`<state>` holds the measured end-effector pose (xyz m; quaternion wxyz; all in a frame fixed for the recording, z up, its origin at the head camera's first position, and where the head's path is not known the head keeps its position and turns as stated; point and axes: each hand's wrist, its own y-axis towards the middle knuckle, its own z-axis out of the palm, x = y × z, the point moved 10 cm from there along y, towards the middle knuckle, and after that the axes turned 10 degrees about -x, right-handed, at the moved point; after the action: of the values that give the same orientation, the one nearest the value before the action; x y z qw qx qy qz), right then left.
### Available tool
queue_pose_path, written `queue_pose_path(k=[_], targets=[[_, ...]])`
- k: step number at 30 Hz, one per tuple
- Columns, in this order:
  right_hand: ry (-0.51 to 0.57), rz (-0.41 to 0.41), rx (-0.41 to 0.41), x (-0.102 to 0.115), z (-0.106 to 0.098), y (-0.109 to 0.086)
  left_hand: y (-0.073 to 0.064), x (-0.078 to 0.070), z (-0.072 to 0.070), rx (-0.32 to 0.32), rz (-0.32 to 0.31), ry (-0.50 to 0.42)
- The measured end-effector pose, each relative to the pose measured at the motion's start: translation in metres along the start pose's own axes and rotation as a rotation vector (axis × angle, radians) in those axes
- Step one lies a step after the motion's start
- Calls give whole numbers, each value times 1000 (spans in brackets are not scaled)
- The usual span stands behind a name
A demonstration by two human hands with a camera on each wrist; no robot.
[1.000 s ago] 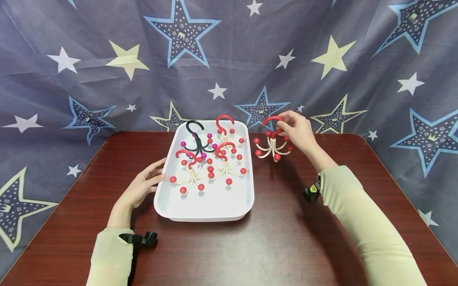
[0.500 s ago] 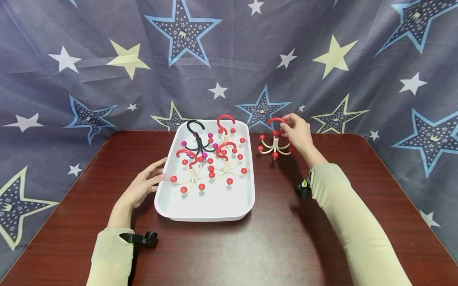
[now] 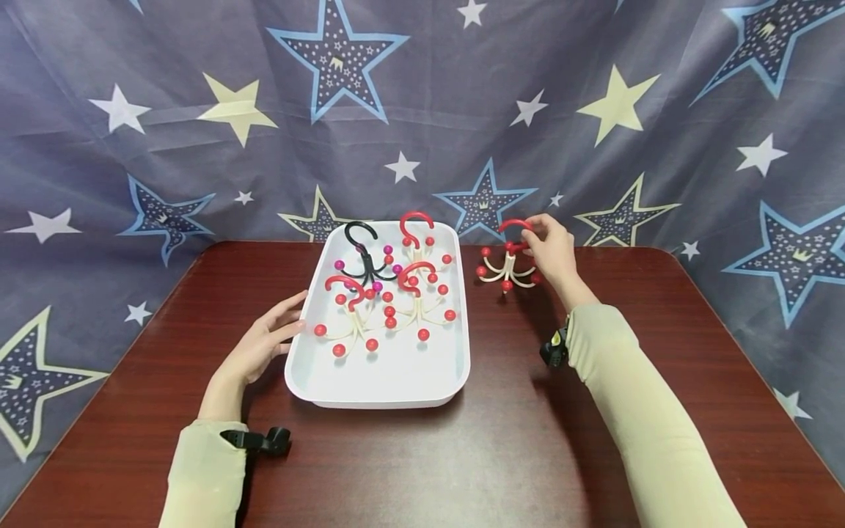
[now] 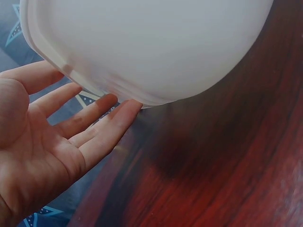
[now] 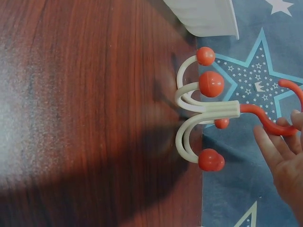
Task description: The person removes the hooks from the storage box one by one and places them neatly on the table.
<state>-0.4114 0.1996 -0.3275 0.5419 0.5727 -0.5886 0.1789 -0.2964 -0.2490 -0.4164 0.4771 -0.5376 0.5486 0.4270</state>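
Note:
My right hand pinches the red hook of a cream multi-arm hanger with red ball tips, right of the tray. The hanger is upright, its curved arms close over the table; in the right wrist view, the hanger shows thumb and fingers on the hook. My left hand touches the left side of the white tray. Its fingers are nearly straight in the left wrist view, fingertips against the tray wall. Inside stand three similar hangers with red hooks and one black hanger with purple balls.
The dark red-brown table extends beneath the tray and both arms. Behind it hangs a grey-blue star-patterned cloth, close to the table's far edge and wrapping around both sides. Black wrist cameras are strapped on both sleeves.
The held hanger has shifted slightly to the right and turned a little, and the right forearm has swung left. The left hand and the tray stay where they were.

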Motion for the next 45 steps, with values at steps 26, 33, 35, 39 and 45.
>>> queue_pose_path(k=[26, 33, 35, 39, 45], targets=[[-12, -293, 46, 91, 4, -12, -11, -17, 7, 5, -11, 30], [96, -308, 226, 119, 37, -42, -7, -12, 5, 3, -13, 17], [114, -297, 278, 122, 47, -50, -5, -8, 3, 2, -14, 13], [106, -313, 363, 128, 64, -64, 0, -2, 1, 1, -13, 14], [85, -358, 449, 131, 87, -83, 0, 1, 0, 0, -12, 7]])
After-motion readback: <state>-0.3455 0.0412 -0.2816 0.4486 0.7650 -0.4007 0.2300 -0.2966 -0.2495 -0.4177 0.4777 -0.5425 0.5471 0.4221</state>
